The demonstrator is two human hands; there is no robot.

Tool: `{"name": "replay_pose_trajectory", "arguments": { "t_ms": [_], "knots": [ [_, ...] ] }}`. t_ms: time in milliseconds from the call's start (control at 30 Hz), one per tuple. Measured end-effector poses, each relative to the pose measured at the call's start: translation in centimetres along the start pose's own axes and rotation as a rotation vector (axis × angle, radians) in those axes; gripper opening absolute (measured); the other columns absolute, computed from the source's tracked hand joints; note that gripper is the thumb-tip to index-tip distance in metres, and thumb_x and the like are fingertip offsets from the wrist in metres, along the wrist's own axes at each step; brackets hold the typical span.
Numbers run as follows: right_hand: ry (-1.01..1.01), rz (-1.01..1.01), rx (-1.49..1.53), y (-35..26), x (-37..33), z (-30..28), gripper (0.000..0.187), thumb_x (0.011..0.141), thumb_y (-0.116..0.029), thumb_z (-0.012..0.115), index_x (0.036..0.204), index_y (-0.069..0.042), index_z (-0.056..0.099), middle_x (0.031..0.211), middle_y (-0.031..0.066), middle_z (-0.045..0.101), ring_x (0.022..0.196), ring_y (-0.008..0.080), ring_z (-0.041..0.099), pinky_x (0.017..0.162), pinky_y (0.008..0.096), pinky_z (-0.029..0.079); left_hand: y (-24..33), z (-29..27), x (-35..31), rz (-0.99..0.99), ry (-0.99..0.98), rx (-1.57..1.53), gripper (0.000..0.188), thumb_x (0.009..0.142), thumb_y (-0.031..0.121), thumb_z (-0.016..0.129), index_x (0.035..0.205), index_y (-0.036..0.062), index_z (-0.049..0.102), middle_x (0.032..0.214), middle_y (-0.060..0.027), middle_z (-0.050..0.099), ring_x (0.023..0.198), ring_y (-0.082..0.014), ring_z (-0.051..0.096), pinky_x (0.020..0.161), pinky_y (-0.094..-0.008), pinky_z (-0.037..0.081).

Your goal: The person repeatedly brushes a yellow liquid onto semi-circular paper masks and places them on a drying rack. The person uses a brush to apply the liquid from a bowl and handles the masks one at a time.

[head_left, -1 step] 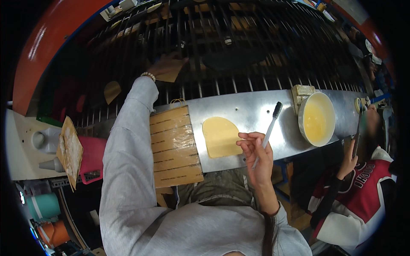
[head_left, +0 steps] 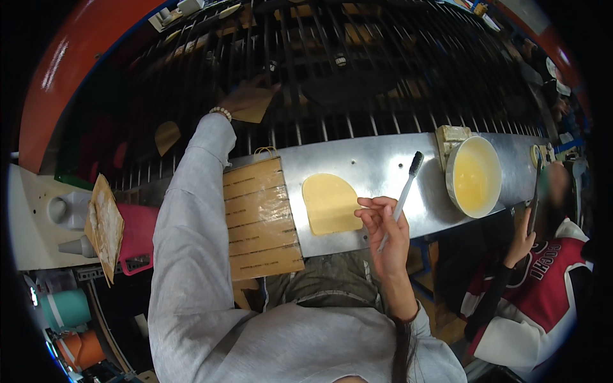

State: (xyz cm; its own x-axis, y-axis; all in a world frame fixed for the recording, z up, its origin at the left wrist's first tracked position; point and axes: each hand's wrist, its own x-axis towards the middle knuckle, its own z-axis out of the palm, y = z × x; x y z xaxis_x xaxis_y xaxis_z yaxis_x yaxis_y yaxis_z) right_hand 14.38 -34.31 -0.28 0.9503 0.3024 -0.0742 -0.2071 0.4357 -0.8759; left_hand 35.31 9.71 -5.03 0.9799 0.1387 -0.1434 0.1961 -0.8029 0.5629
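My left hand [head_left: 249,97], with a beaded bracelet at the wrist, reaches over the dark rack of metal bars [head_left: 350,127]. Between its thumb and fingers is a flat tan piece [head_left: 254,110]; shadow blurs the grip. In my right hand [head_left: 391,239] is a toothbrush-like brush [head_left: 404,191], grey-handled, its black bristles pointing up and away. Just left of that hand, a larger tan piece [head_left: 331,203] with one rounded end lies flat on the metal work surface [head_left: 377,159]. To the right stands a white bowl [head_left: 452,182] containing yellow liquid, possibly glue.
A taped cardboard sheet [head_left: 258,220] lies beside my left forearm. Another tan piece [head_left: 167,137] rests on the rack. Farther left are a pink plastic container [head_left: 137,233] and a crusted board [head_left: 104,223]. At right, a co-worker [head_left: 543,281] holds a dark tool.
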Motion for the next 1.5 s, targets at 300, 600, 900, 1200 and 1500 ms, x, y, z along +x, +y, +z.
{"name": "replay_pose_trajectory", "arguments": {
  "t_ms": [300,600,900,1200,1500],
  "knots": [
    [0.133,-0.07,-0.436,-2.5,-1.4,-0.9,0.03,0.114,-0.024,0.052,0.132,-0.002,0.062,0.081,-0.0006,0.061,0.058,0.0012,0.038,0.053,0.0187,0.029,9.2,-7.4,-6.3,0.272,0.495,-1.338,0.074,0.109,0.061,0.042,0.159,0.0072,0.043,0.158,-0.0156,0.05,0.152,-0.035,0.039,0.125,-0.0487,0.028],
    [0.607,-0.644,-0.969,-13.8,-4.7,-9.2,0.028,0.114,-0.02,0.052,0.124,-0.002,0.071,0.069,-0.0053,0.055,0.059,0.0008,0.042,0.054,0.0197,0.031,15.9,9.7,-26.2,0.438,0.218,-0.334,0.135,0.061,0.041,0.101,0.169,0.0113,0.025,0.166,-0.0245,0.035,0.153,-0.0399,0.036,0.127,-0.0524,0.027],
    [0.756,-0.814,-2.192,-15.1,-1.8,-18.6,0.025,0.081,-0.006,0.076,0.101,-0.02,0.085,0.107,0.0063,0.071,0.121,0.0321,0.063,0.096,0.0463,0.044,15.1,12.4,-26.1,0.4,0.089,-0.062,0.144,0.05,0.03,0.103,0.17,0.0275,0.023,0.156,-0.0251,0.038,0.147,-0.0459,0.038,0.121,-0.0581,0.036],
    [0.806,-0.711,-2.078,-12.4,-1.1,-17.7,0.028,0.077,0.001,0.072,0.097,-0.015,0.084,0.116,0.0091,0.07,0.11,0.0307,0.064,0.108,0.0455,0.043,14.9,11.2,-27.1,0.448,0.132,-0.051,0.148,0.041,0.026,0.105,0.168,0.0239,0.029,0.154,-0.0228,0.042,0.142,-0.0454,0.045,0.117,-0.052,0.044],
    [0.987,-0.748,-1.545,-13.0,-3.1,-16.0,0.019,0.104,-0.02,0.065,0.107,-0.005,0.078,0.139,0.0128,0.07,0.135,0.0456,0.053,0.119,0.0505,0.038,13.0,11.6,-27.6,0.389,0.127,0.015,0.142,0.046,0.037,0.103,0.167,0.0219,0.03,0.163,-0.0217,0.033,0.148,-0.0452,0.04,0.122,-0.0598,0.034]
  ]
}}
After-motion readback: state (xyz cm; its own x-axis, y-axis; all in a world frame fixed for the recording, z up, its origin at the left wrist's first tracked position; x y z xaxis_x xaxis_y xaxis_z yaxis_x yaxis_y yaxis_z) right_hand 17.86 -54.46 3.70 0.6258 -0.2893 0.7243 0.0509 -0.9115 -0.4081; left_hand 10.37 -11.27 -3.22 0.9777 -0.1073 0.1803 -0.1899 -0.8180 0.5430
